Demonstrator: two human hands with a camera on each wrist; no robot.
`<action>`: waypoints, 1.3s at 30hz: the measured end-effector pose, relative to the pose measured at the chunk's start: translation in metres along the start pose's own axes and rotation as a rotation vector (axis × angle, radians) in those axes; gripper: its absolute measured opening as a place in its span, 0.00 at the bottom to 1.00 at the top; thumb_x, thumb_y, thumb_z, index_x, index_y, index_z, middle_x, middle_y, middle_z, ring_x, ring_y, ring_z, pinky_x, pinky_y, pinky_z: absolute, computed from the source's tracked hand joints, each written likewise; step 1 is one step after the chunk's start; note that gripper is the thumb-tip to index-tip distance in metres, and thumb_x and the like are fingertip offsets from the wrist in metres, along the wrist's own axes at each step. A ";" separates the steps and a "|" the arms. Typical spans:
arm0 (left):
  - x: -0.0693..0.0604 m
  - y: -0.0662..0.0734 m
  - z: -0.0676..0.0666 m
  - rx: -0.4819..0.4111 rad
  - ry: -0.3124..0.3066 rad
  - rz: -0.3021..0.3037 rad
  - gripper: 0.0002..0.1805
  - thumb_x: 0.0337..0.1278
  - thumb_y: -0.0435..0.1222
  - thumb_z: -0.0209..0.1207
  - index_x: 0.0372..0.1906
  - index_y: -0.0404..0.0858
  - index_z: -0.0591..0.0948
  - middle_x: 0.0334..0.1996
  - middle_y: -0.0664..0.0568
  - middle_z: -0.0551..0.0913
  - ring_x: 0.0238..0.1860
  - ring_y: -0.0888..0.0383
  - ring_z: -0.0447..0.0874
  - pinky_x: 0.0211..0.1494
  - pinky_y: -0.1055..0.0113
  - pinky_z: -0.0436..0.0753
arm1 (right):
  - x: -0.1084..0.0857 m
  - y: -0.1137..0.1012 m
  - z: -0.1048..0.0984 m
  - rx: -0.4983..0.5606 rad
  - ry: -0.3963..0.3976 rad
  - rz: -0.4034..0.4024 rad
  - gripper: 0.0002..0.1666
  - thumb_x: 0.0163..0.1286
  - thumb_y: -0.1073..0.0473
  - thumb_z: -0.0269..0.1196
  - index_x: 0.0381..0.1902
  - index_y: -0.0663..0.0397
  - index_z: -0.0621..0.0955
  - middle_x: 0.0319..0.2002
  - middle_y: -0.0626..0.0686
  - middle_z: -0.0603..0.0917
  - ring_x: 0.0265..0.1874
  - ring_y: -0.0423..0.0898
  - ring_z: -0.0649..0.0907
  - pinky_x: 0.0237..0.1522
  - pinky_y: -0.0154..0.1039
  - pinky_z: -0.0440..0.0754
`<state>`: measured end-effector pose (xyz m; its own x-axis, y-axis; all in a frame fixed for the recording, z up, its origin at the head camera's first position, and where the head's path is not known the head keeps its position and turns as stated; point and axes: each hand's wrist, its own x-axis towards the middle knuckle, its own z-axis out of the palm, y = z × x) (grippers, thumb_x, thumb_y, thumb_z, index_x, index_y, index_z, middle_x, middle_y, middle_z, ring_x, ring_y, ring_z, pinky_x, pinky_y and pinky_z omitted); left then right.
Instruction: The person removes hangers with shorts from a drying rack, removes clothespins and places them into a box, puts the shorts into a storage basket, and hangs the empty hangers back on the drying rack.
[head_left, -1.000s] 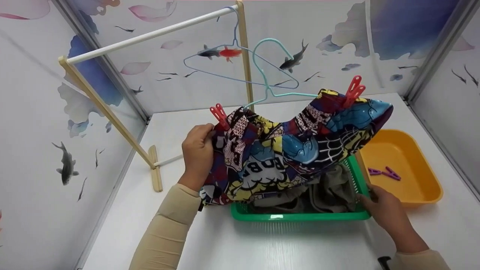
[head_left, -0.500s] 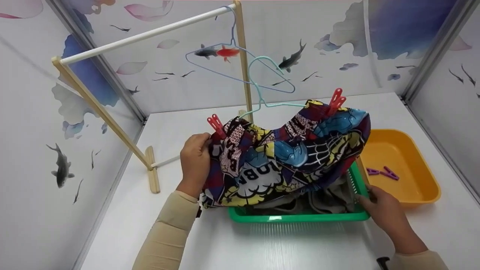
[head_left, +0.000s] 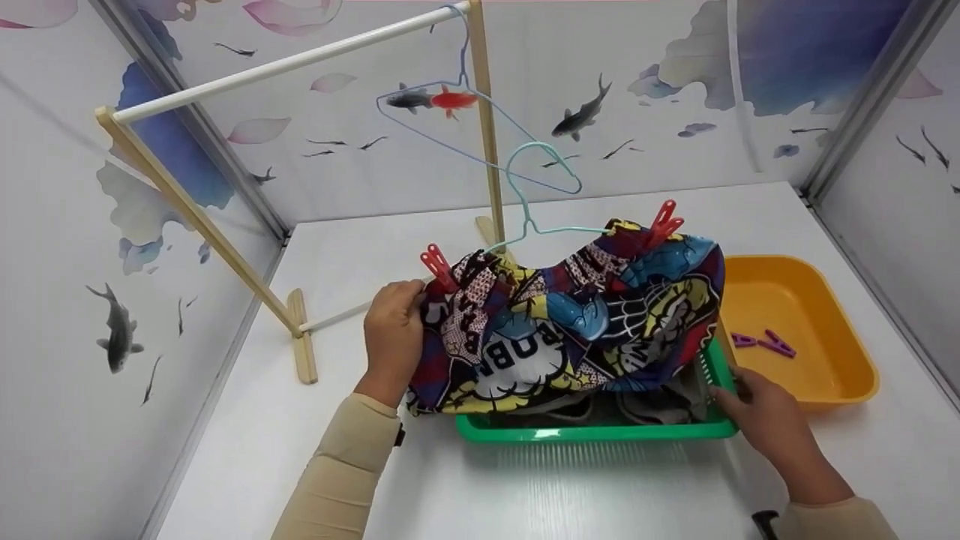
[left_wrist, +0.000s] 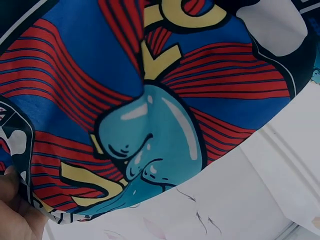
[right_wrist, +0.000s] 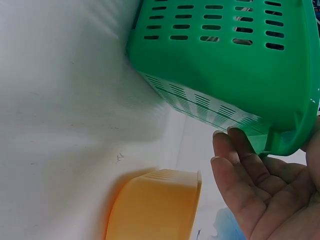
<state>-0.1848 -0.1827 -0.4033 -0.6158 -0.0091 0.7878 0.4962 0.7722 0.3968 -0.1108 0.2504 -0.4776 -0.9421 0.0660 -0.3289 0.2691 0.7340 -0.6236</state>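
Note:
A garment of colourful comic-print cloth (head_left: 540, 337) hangs from a mint-green hanger (head_left: 529, 217). Two red clothespins, a left clothespin (head_left: 439, 268) and a right clothespin (head_left: 664, 223), clip its upper edge. My left hand (head_left: 394, 330) grips the cloth at its left side, just below the left clothespin. In the left wrist view, the cloth hides most of what lies beyond. My right hand (head_left: 772, 431) holds the right rim of a green basket (head_left: 600, 433), thumb over the rim and fingers outside it, as the right wrist view shows too. Grey cloth (head_left: 664, 405) lies inside the basket, partly hidden by the garment.
A wood-and-white drying rack (head_left: 292, 66) stands at the left and back, with a blue hanger (head_left: 480, 142) on its bar. Right of the basket sits a yellow tray (head_left: 840, 352) holding purple clothespins (head_left: 778, 344). Patterned walls enclose the white table (head_left: 247, 450) on the visible sides.
The garment and its hanger have come down and slightly left, and the garment's right side droops more over the basket. My left hand has lowered a little; my right hand stays at the rim.

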 end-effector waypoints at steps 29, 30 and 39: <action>-0.038 0.005 0.004 0.011 -0.019 0.010 0.04 0.53 0.21 0.62 0.31 0.31 0.84 0.28 0.46 0.83 0.34 0.51 0.82 0.38 0.60 0.84 | 0.001 0.003 -0.002 0.008 -0.029 0.020 0.46 0.71 0.42 0.57 0.70 0.71 0.58 0.49 0.66 0.78 0.39 0.52 0.77 0.47 0.49 0.83; -0.039 0.006 0.004 0.013 -0.020 0.007 0.04 0.54 0.22 0.62 0.31 0.31 0.84 0.28 0.46 0.83 0.34 0.51 0.82 0.38 0.60 0.84 | 0.001 0.003 -0.002 0.009 -0.032 0.023 0.46 0.71 0.41 0.57 0.70 0.71 0.59 0.50 0.66 0.78 0.39 0.52 0.77 0.47 0.50 0.82; -0.040 0.008 0.003 0.008 -0.034 -0.006 0.03 0.53 0.23 0.63 0.33 0.30 0.85 0.30 0.45 0.84 0.36 0.50 0.83 0.41 0.60 0.84 | 0.001 0.004 -0.009 -0.021 0.002 -0.048 0.50 0.69 0.33 0.54 0.70 0.69 0.62 0.53 0.67 0.78 0.50 0.62 0.78 0.51 0.56 0.80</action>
<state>-0.1581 -0.1747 -0.4331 -0.6391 0.0075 0.7691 0.4879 0.7770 0.3979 -0.1122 0.2592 -0.4737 -0.9542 0.0323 -0.2975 0.2198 0.7501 -0.6237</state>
